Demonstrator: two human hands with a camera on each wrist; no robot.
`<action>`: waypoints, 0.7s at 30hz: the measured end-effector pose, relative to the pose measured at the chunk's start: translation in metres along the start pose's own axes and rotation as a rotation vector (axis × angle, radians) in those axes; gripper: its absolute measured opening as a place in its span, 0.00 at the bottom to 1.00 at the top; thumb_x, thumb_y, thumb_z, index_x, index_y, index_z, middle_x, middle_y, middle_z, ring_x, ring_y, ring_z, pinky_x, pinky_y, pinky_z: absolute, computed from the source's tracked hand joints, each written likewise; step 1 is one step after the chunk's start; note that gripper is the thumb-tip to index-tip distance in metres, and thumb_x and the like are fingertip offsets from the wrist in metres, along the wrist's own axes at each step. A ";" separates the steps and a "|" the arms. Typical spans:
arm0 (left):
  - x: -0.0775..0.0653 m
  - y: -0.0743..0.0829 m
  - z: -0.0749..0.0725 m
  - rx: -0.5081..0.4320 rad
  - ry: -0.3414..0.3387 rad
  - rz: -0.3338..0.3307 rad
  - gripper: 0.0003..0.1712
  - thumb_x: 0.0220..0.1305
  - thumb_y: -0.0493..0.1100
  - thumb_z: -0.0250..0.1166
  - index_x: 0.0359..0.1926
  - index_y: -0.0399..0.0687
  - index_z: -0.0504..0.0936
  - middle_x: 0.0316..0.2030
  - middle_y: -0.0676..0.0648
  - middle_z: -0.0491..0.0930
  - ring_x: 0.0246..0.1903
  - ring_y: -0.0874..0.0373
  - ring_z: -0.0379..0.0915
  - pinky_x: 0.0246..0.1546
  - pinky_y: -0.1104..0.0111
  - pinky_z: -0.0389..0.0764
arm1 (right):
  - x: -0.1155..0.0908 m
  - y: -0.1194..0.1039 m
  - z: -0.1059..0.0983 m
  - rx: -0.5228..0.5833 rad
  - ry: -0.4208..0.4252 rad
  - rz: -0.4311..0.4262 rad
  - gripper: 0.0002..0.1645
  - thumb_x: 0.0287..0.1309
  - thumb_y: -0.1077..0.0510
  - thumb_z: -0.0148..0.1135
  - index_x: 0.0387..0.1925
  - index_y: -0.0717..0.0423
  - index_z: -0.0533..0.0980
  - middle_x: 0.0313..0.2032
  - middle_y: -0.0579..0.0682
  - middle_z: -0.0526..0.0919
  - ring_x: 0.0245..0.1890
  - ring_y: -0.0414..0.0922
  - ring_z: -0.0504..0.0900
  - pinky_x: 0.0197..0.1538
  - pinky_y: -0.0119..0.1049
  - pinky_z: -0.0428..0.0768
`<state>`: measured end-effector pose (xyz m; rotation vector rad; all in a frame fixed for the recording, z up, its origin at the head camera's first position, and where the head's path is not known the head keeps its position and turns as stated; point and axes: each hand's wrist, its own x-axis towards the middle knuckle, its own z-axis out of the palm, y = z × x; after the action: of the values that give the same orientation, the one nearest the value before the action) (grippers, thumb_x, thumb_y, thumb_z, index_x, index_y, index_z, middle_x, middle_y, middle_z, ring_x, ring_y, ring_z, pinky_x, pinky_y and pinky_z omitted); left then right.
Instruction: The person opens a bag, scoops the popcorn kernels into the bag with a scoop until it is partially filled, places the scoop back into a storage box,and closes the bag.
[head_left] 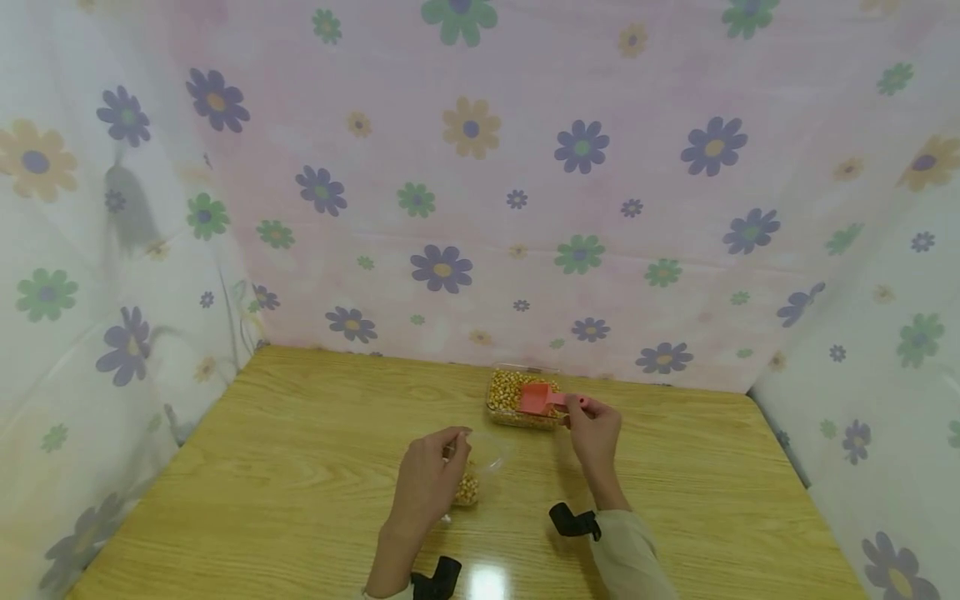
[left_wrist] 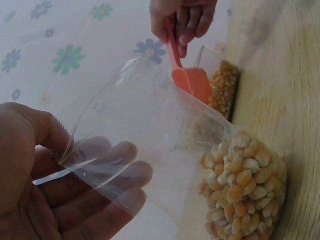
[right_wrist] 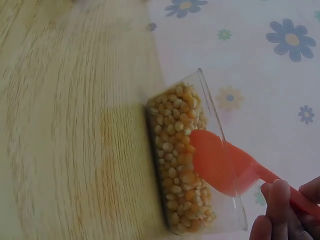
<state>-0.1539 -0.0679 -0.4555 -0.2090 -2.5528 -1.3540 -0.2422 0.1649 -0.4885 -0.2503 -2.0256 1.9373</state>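
My right hand (head_left: 597,431) grips the handle of a small red scoop (head_left: 536,399). The scoop's bowl sits at the corn kernels (right_wrist: 175,155) inside a clear rectangular container (head_left: 525,421). My left hand (head_left: 429,475) pinches the rim of a clear plastic bag (left_wrist: 145,115) between thumb and fingers, with the other fingers spread behind the film. Corn kernels (left_wrist: 245,185) fill the bag's bottom, which rests on the table. In the right wrist view the scoop (right_wrist: 220,162) leans over the container's edge; whether kernels lie in it cannot be told.
The wood-grain table (head_left: 300,467) spreads around both hands. A flower-printed cloth (head_left: 480,192) hangs behind the container and along both sides. Black wrist mounts (head_left: 573,522) are worn on both forearms.
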 end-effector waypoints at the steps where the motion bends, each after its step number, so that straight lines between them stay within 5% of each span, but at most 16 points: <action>1: 0.000 0.000 0.000 -0.002 -0.002 0.000 0.18 0.78 0.41 0.53 0.51 0.37 0.87 0.33 0.46 0.88 0.33 0.56 0.84 0.28 0.71 0.79 | 0.001 0.001 0.001 0.002 0.000 0.017 0.16 0.70 0.62 0.61 0.30 0.74 0.80 0.35 0.68 0.88 0.24 0.51 0.88 0.32 0.40 0.86; 6: 0.000 0.001 0.001 -0.011 -0.009 -0.004 0.18 0.77 0.41 0.54 0.51 0.37 0.87 0.33 0.44 0.88 0.33 0.56 0.85 0.27 0.72 0.78 | 0.005 0.004 0.002 0.043 0.005 0.130 0.15 0.70 0.60 0.61 0.36 0.72 0.81 0.31 0.58 0.90 0.25 0.45 0.87 0.37 0.41 0.87; 12: -0.001 0.001 0.000 -0.016 -0.003 -0.007 0.16 0.77 0.40 0.55 0.50 0.37 0.88 0.33 0.42 0.88 0.31 0.56 0.85 0.23 0.72 0.76 | 0.005 0.007 -0.002 0.120 -0.070 0.304 0.21 0.73 0.55 0.60 0.54 0.70 0.80 0.27 0.48 0.88 0.26 0.38 0.86 0.40 0.36 0.86; 21: -0.001 0.001 0.000 -0.026 0.004 -0.008 0.17 0.77 0.41 0.54 0.49 0.36 0.88 0.33 0.42 0.88 0.30 0.57 0.84 0.22 0.72 0.75 | 0.006 0.008 -0.005 0.202 -0.122 0.379 0.24 0.74 0.55 0.58 0.61 0.70 0.76 0.30 0.44 0.90 0.28 0.35 0.87 0.41 0.33 0.85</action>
<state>-0.1529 -0.0675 -0.4545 -0.2006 -2.5365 -1.3894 -0.2468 0.1725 -0.4954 -0.5085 -1.9450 2.4214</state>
